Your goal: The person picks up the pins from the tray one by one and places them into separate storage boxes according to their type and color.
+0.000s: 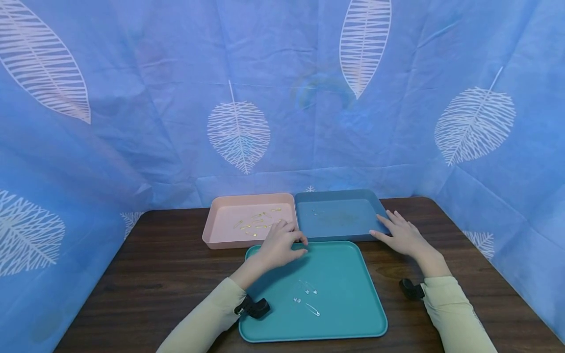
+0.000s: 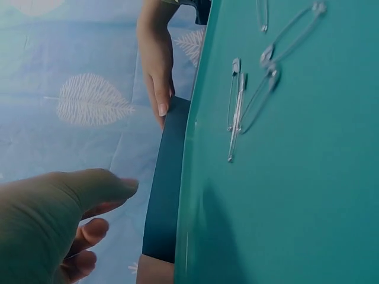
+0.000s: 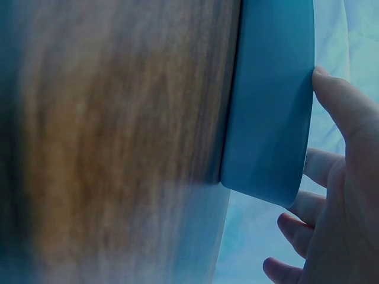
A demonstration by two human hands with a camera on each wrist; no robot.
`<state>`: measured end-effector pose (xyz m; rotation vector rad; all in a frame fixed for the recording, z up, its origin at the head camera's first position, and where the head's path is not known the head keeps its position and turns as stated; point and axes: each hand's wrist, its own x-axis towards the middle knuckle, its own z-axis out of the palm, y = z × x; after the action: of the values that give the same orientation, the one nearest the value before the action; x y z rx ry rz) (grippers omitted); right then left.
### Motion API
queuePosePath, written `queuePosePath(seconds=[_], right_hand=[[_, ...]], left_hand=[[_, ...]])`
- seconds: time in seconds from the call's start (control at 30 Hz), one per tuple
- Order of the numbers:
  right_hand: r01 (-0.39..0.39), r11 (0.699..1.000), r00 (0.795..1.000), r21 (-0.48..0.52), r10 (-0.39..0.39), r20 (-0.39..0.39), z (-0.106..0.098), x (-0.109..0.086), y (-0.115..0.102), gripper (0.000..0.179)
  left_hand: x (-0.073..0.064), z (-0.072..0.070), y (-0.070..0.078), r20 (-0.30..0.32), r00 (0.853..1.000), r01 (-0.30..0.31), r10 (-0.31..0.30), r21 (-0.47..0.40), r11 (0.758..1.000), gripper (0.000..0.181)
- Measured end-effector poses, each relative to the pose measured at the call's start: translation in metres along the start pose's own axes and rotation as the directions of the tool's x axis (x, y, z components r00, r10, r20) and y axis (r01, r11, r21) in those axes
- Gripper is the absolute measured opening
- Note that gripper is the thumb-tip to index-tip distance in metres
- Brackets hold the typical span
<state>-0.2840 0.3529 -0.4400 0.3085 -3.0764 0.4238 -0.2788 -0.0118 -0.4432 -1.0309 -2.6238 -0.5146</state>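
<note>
My left hand (image 1: 281,245) hovers over the back edge of the teal tray (image 1: 348,323), beside the front of the pink tray (image 1: 220,215). Its thumb and fingers are loosely bent and apart, with nothing between them. Several silver safety pins (image 1: 313,309) lie on the teal tray; the left wrist view shows these pins (image 2: 235,112) closer. Gold safety pins (image 1: 260,226) lie scattered in the pink tray. At the right end of the blue tray (image 1: 340,196), my right hand (image 1: 401,236) spreads its fingers, its thumb touching the rim. Small, faint silver pins (image 1: 317,212) appear inside the blue tray.
All three trays stand on a dark wooden table (image 1: 145,274), pink and blue side by side behind the teal one. A blue cloth (image 1: 282,137) with white leaf prints hangs behind and around the table. A black wrist strap (image 1: 253,308) sits on each sleeve.
</note>
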Motion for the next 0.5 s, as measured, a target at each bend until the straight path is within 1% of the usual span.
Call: queuePosePath(seconds=[0.13, 0.23, 0.33, 0.5], right_hand=[[0.004, 1.0, 1.0, 0.006, -0.004, 0.006, -0.001, -0.001, -0.001, 0.08], [0.006, 1.0, 1.0, 0.01, -0.006, 0.006, -0.001, -0.002, -0.001, 0.081], [0.007, 1.0, 1.0, 0.01, -0.007, 0.004, -0.001, -0.002, -0.001, 0.081], [0.009, 1.0, 1.0, 0.011, -0.009, 0.003, -0.002, -0.002, -0.001, 0.08]], left_hand=[[-0.008, 0.0, -0.001, 0.082, 0.997, 0.004, 0.002, -0.069, 0.998, 0.011], [-0.013, -0.002, -0.002, 0.15, 0.989, -0.001, 0.017, -0.106, 0.994, 0.012], [-0.017, -0.004, -0.001, 0.214, 0.976, -0.02, 0.045, -0.114, 0.993, 0.012], [-0.02, -0.007, 0.003, 0.322, 0.943, -0.037, 0.079, -0.133, 0.99, 0.009]])
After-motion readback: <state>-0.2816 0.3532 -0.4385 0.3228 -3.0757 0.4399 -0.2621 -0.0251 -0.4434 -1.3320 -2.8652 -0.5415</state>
